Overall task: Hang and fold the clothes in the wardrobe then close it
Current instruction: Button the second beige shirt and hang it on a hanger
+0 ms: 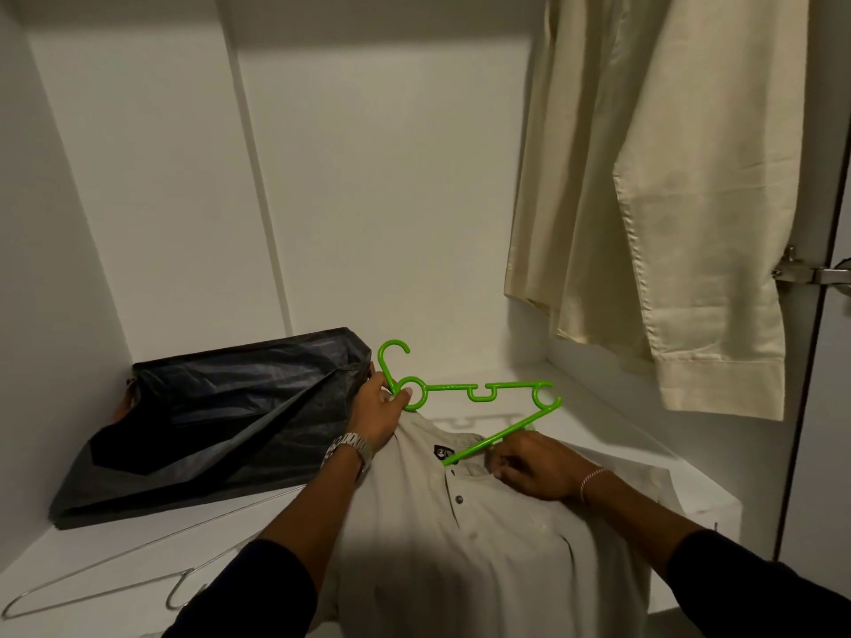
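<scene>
One cream garment (654, 186) hangs far right; my left hand (377, 412) grips the green hanger (479, 391), right hand (534, 467) pinches the shirt (483, 545) collar; hanging, folding and closing remain.

Two bare forearms, both out of dark, near-black long sleeves (276, 587) pushed up short of the wrists. Silver metal-link watch (351, 446) on the left wrist, band wrapped snugly, just below the left hand (377, 414). Thin pale thread bracelet (591, 481) with a reddish twist round the right wrist, just behind the right hand (529, 467). No rings or gloves visible on either.
</scene>
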